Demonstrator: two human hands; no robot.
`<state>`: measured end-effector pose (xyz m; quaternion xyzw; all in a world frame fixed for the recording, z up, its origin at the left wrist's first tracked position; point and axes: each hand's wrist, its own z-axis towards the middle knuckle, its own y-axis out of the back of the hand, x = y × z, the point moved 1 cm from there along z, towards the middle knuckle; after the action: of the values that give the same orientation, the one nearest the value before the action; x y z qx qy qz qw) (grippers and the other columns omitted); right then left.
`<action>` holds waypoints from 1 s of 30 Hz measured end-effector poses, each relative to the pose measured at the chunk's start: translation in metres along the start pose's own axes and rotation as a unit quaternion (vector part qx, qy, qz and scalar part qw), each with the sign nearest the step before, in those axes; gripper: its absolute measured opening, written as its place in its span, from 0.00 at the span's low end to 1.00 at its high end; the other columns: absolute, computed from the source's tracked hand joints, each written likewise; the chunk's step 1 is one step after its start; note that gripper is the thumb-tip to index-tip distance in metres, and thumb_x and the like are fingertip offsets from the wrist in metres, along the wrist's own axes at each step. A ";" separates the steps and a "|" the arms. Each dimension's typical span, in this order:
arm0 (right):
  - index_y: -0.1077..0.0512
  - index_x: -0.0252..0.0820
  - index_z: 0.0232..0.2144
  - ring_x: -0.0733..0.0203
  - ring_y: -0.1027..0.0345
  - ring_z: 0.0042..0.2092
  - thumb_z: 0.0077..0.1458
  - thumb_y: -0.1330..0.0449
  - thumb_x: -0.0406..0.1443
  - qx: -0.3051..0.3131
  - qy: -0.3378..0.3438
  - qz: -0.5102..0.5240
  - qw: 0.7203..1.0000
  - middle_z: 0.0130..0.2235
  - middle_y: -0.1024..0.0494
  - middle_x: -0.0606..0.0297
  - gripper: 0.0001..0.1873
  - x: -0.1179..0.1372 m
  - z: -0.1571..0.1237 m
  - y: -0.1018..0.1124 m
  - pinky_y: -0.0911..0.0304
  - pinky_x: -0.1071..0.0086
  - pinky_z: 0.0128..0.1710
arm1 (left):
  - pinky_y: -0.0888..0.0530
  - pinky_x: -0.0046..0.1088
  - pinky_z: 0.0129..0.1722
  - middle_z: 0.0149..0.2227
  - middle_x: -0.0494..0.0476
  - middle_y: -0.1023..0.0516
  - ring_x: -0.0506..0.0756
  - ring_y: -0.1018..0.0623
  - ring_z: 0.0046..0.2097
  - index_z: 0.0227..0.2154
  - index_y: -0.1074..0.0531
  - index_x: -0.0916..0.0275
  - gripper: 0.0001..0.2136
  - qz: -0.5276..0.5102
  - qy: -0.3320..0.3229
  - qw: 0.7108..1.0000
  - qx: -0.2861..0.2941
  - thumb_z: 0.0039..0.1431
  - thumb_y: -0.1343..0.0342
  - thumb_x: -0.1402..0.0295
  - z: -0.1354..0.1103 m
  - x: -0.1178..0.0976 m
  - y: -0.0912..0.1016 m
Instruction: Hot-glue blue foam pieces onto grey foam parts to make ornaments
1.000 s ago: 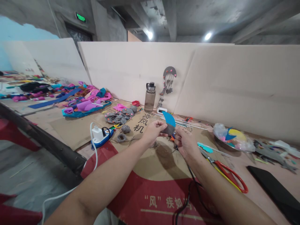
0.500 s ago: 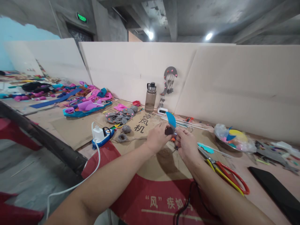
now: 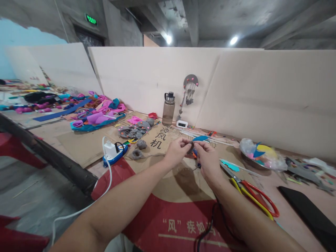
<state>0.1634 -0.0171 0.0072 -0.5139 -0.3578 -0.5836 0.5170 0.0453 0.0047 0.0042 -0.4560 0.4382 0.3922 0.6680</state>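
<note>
My left hand (image 3: 179, 151) pinches a small dark grey piece (image 3: 190, 149), felt-like, above the brown cardboard. My right hand (image 3: 209, 159) meets it with thumb and fingertips closed at the same piece. From between the fingertips a blue leaf-shaped strip (image 3: 201, 138) sticks out to the right, behind my right fingers. How the strip and the grey piece join is hidden. Just under the hands shows a blue and orange object (image 3: 194, 154), mostly covered. Scissors (image 3: 244, 185) with red and yellow handles lie beside my right forearm, near a turquoise scalloped piece (image 3: 230, 166).
A bottle (image 3: 168, 110) and white digital timer (image 3: 182, 124) stand at the back panel. Left are grey yarn (image 3: 141, 144), a power strip (image 3: 115, 155) with white cable, and a colourful cloth pile (image 3: 98, 117). Right are a metal bowl (image 3: 252, 163) and black phone (image 3: 307, 213).
The blue strip has tipped from upright to nearly flat, pointing right. My fingertips have drawn closer together around the grey piece, which has turned in them.
</note>
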 end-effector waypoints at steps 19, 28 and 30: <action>0.25 0.42 0.33 0.68 0.43 0.23 0.52 0.38 0.45 0.001 0.057 -0.123 0.991 0.24 0.28 0.69 0.13 0.010 -0.013 -0.003 0.47 0.73 0.21 | 0.27 0.24 0.34 0.29 0.53 0.23 0.49 0.24 0.31 0.31 0.25 0.64 0.03 0.123 -0.083 0.987 -0.070 0.53 0.42 0.72 0.000 -0.005 0.006; 0.25 0.42 0.33 0.68 0.46 0.22 0.52 0.39 0.45 -0.017 0.070 -0.134 0.988 0.25 0.28 0.68 0.12 0.015 -0.016 -0.004 0.50 0.72 0.20 | 0.29 0.27 0.41 0.34 0.55 0.21 0.52 0.23 0.37 0.34 0.24 0.61 0.06 0.222 -0.176 0.955 -0.084 0.54 0.44 0.73 -0.003 -0.009 0.009; 0.25 0.42 0.33 0.67 0.44 0.23 0.53 0.39 0.44 -0.020 0.076 -0.131 0.988 0.26 0.27 0.68 0.11 0.016 -0.016 -0.004 0.50 0.72 0.21 | 0.29 0.27 0.42 0.36 0.55 0.21 0.52 0.23 0.39 0.35 0.25 0.62 0.07 0.217 -0.187 0.954 -0.083 0.53 0.44 0.74 -0.003 -0.010 0.008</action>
<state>0.1563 -0.0350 0.0195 -0.4271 -0.3703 -0.6907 0.4511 0.0336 0.0025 0.0109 -0.3220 0.3597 0.6411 0.5966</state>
